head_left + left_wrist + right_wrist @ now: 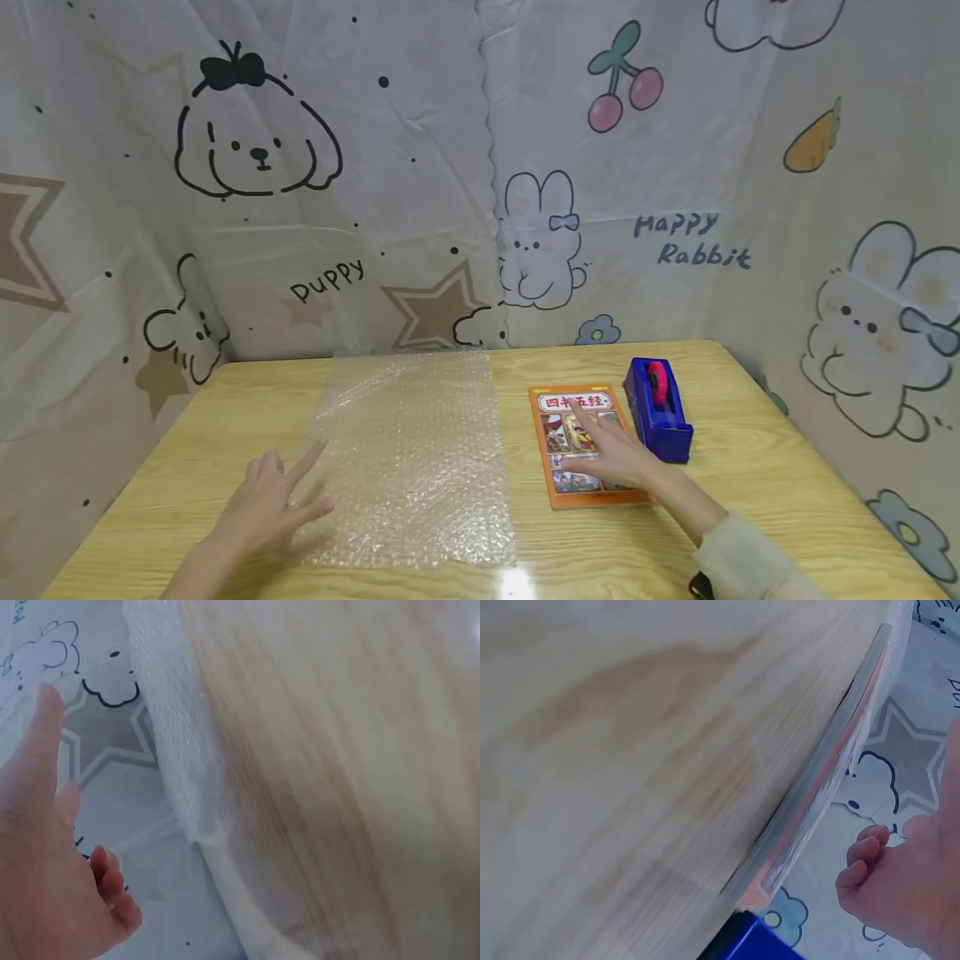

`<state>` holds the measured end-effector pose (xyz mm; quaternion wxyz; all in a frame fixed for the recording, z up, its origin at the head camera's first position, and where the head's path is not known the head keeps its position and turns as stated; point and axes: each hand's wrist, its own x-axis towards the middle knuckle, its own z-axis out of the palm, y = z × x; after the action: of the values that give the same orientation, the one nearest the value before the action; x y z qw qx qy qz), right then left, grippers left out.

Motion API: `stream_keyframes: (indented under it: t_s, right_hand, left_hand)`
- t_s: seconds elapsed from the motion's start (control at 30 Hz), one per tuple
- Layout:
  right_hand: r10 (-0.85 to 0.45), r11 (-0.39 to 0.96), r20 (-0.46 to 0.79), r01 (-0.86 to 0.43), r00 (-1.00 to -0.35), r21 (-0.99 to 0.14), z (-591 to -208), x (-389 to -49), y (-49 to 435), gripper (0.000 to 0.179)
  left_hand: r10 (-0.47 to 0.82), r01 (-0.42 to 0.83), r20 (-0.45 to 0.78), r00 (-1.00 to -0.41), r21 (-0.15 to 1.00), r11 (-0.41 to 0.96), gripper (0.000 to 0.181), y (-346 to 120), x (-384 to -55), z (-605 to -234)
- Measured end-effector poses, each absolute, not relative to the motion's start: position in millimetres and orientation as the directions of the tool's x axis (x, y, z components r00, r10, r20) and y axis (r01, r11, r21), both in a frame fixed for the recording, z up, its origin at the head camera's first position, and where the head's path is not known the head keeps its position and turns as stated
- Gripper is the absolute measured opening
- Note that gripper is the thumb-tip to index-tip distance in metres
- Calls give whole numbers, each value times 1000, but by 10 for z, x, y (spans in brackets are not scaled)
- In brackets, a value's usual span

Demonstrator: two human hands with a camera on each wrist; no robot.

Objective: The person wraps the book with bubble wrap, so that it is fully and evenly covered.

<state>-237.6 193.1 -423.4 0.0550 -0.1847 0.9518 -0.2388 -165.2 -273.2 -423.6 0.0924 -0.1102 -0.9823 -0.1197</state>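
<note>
At the far left is the left hand [258, 508], its thumb and index finger stretched apart and the other fingers loosely bent, gripping nothing. Just right of those fingertips lies the bubble wrap [420, 450], a clear, shiny, roughly rectangular sheet whose bumps catch the light and let the yellow wood-grain table [750, 483] show through. Further right, beneath the spread thumb and index finger of the right hand [618, 454], the book [561, 437] lies flat on the table: an orange-bordered cover, 4 red Chinese characters across the top, coloured picture panels below, partly masked by the hand. The right fingers hold nothing. Just right of them stands a blue tape dispenser [670, 429] with a red-centred roll, and a pale sleeve [750, 554] covers the forearm.

Only the head view shows the cover. The right wrist view gives the book's thin side instead, a grey band beside an orange edge, with a gap between it and the bent fingers. The left wrist view likewise shows the patterned cloth [161, 900] between the hand and the bubble wrap, a gap hard to judge from the head.
</note>
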Motion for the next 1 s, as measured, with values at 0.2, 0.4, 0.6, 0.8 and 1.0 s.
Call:
stream_keyframes:
  t_s: [0.2, 0.4, 0.6, 0.8, 1.0]
  right_hand:
    - [-400, 815, -36, -338, -916, -470, -4254, -2442, 1811, 94]
    - [-443, 811, -44, -379, -896, -445, -4268, -2494, 1671, 92]
    - [-477, 830, -76, -420, -876, -366, -4260, -2537, 1458, 90]
    - [-530, 839, -143, -492, -836, -232, -4237, -2598, 1176, 89]
    - [-588, 807, -142, -568, -796, -159, -4264, -2673, 966, 85]
  left_hand:
    - [209, 244, 162, -964, 237, 940, 83, -2853, -1576, -4249]
    - [220, 234, 79, -972, 269, 934, 85, -2984, -1514, -4286]
    - [252, 240, -10, -968, 271, 932, 86, -3076, -1476, -4340]
    - [278, 235, -127, -952, 279, 931, 84, -3089, -1480, -4325]
    - [257, 211, -131, -957, 292, 933, 84, -3063, -1493, -4320]
